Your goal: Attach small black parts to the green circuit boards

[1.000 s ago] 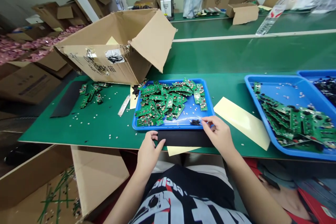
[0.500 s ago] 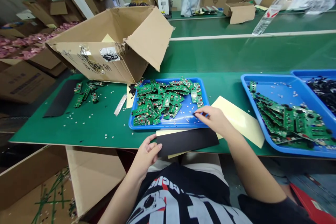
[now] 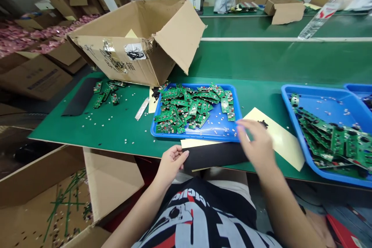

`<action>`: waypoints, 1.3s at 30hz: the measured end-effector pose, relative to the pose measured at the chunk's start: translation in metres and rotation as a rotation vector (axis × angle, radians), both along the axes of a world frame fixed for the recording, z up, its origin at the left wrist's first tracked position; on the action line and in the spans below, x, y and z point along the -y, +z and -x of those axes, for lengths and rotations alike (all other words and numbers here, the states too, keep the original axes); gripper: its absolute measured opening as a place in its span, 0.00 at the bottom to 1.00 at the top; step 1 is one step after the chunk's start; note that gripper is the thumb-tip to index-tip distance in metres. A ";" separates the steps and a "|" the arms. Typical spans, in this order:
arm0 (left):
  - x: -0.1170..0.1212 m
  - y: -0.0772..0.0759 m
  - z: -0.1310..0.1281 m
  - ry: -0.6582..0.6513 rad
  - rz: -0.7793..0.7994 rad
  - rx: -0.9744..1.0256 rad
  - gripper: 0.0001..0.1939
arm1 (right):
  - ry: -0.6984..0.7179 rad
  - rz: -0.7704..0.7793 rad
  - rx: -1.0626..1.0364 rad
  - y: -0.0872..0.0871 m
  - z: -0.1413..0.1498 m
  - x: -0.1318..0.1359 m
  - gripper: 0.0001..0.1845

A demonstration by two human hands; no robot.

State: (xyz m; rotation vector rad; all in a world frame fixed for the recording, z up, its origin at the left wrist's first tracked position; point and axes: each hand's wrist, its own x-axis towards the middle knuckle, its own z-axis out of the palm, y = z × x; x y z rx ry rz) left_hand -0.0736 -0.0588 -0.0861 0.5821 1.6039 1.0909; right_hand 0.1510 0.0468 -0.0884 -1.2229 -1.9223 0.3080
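My left hand [image 3: 172, 162] pinches the left end of a long black sheet [image 3: 216, 155], its thumb on top. A cream paper sheet [image 3: 200, 142] shows beneath the black one, along the table's front edge. Over the sheet's right end is my right hand [image 3: 257, 145], smeared by motion; whether its fingers hold anything is unclear. Just beyond the sheets lies a blue tray [image 3: 221, 135] heaped with small green circuit boards [image 3: 186, 106]. Beside my right hand, small black pieces [image 3: 263, 123] rest on a pale yellow sheet [image 3: 285, 143].
Another blue tray [image 3: 314, 99] with larger circuit boards stands at right. A big open cardboard box [image 3: 116, 56] sits at the back left. Further left are a black strip [image 3: 81, 97] and several loose boards [image 3: 106, 95]. Below the table edge stands an open carton [image 3: 113, 186].
My right hand has moved from the tray's front right corner, where it pinched a small dark piece, to the black sheet's right end. My left hand still holds the sheet. The view has shifted.
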 end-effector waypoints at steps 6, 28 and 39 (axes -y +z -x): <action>0.003 0.007 0.005 0.000 -0.017 0.026 0.16 | 0.628 -0.072 0.044 -0.008 0.084 0.031 0.09; 0.006 -0.001 0.019 0.060 0.017 0.075 0.24 | 0.657 -0.005 -0.202 -0.014 0.089 0.026 0.10; 0.010 0.009 0.019 0.021 -0.314 -0.906 0.21 | 0.126 0.342 -0.714 -0.026 0.051 0.028 0.04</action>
